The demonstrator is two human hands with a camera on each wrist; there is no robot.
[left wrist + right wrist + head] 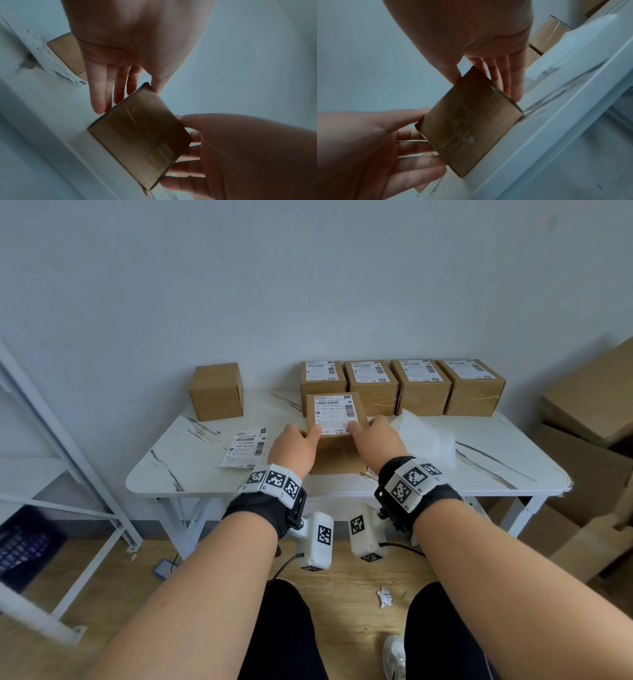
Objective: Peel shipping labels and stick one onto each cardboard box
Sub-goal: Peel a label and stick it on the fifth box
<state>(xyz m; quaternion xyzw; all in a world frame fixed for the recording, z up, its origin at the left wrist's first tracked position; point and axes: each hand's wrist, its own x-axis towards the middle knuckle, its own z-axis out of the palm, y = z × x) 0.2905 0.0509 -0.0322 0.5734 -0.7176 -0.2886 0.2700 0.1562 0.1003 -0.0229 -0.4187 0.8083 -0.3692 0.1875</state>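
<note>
A small cardboard box stands on the white marble table near its front edge, with a shipping label stuck on its top. My left hand lies with straight fingers along the box's left side and its thumb presses the label's near edge. My right hand mirrors it on the right side, thumb on the label. A loose label lies flat on the table left of my hands. One unlabelled box stands at the back left. Several labelled boxes line the back.
Crumpled white backing paper lies just right of my right hand. A white metal shelf frame stands to the left of the table and a pile of large cardboard to the right. A crumpled label scrap lies on the wooden floor.
</note>
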